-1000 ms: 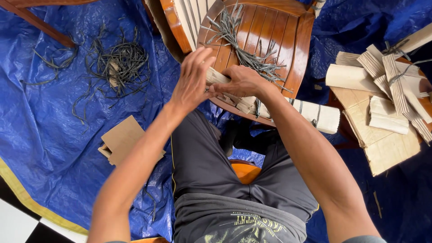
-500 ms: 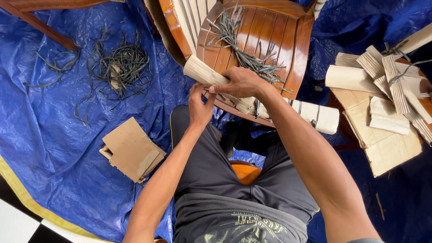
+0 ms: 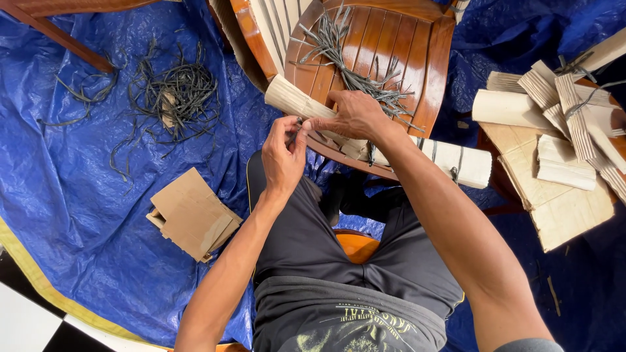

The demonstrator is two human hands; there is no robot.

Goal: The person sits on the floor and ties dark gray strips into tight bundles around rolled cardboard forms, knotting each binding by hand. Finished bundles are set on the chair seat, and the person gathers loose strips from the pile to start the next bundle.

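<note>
Fingertips of my left hand (image 3: 283, 153) pinch a dark tie strip (image 3: 298, 125) taut, while my right hand (image 3: 352, 116) presses the rolled cardboard bundle (image 3: 295, 99) against the wooden chair seat (image 3: 417, 58) so it cannot unroll, loose strips (image 3: 345, 52) within reach.

Single head-worn view, facing steeply down from close above the hands (image 3: 319, 133), lap, wooden chair seat (image 3: 391, 52) and blue tarpaulin (image 3: 98, 215).
</note>
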